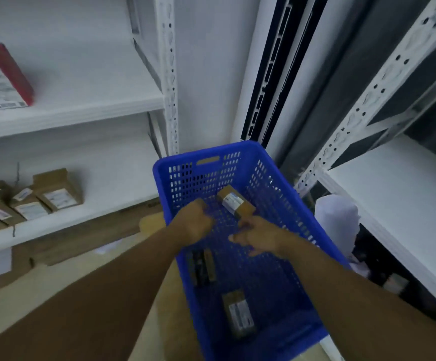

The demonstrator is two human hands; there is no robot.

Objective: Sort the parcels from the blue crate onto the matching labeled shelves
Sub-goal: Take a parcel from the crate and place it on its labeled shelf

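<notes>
The blue crate stands on the floor between two white racks. Three parcels lie in it. A brown parcel with a white label is toward the far end, a dark parcel sits by the left wall, and another brown labelled parcel is at the near end. My right hand reaches into the crate, its fingers pinching the near end of the far brown parcel. My left hand is inside the crate just left of that parcel, curled into a fist with nothing seen in it.
The left rack has a red box on its upper shelf and several brown labelled parcels on the shelf below. A white shelf juts out on the right. A white wrapped bundle sits right of the crate. Flat cardboard lies on the floor.
</notes>
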